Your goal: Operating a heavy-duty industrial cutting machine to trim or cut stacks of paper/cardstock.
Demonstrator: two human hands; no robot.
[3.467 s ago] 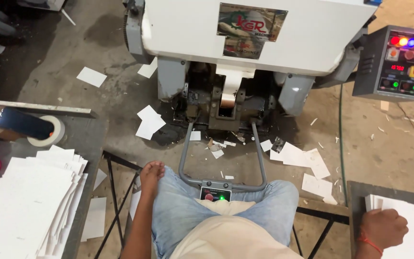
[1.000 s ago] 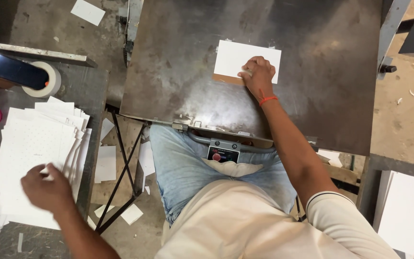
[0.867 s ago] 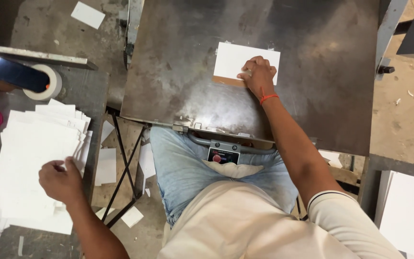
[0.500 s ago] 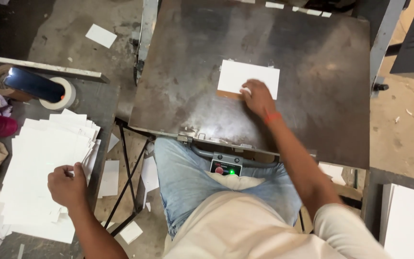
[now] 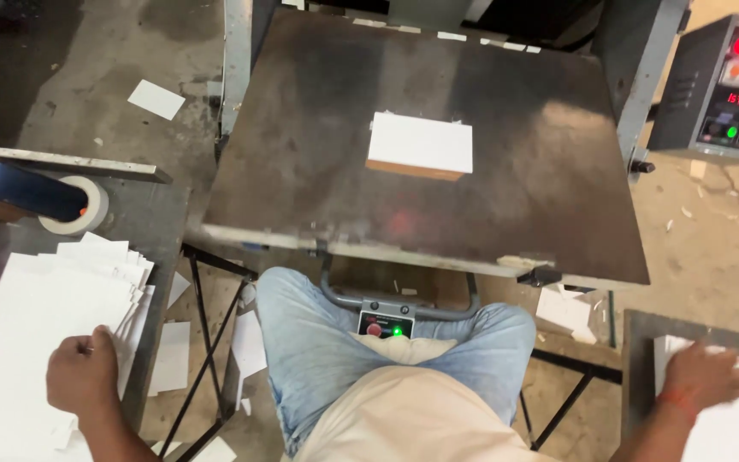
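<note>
On the left desk (image 5: pixel 160 218), left hand (image 5: pixel 83 376) rests curled on the white sheet stack (image 5: pixel 36 334), pinching a sheet edge. Right hand (image 5: pixel 701 376), blurred, lies on the right stack (image 5: pixel 712 432); grip unclear. One card (image 5: pixel 421 145) sits alone mid-plate (image 5: pixel 301 145).

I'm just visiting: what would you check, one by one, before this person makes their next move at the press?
1. White card lies flat on the metal plate: ok.
2. Both hands off the plate: ok; left hand rests on the white sheet stack, right hand on the right-side sheets.
3. Left fingers gripping a single sheet: cannot tell.
4. Right hand holding a sheet: cannot tell, it is blurred.
5. Control box lights on: ok.
6. Floor free of scraps: not ok, paper bits lie about.
</note>
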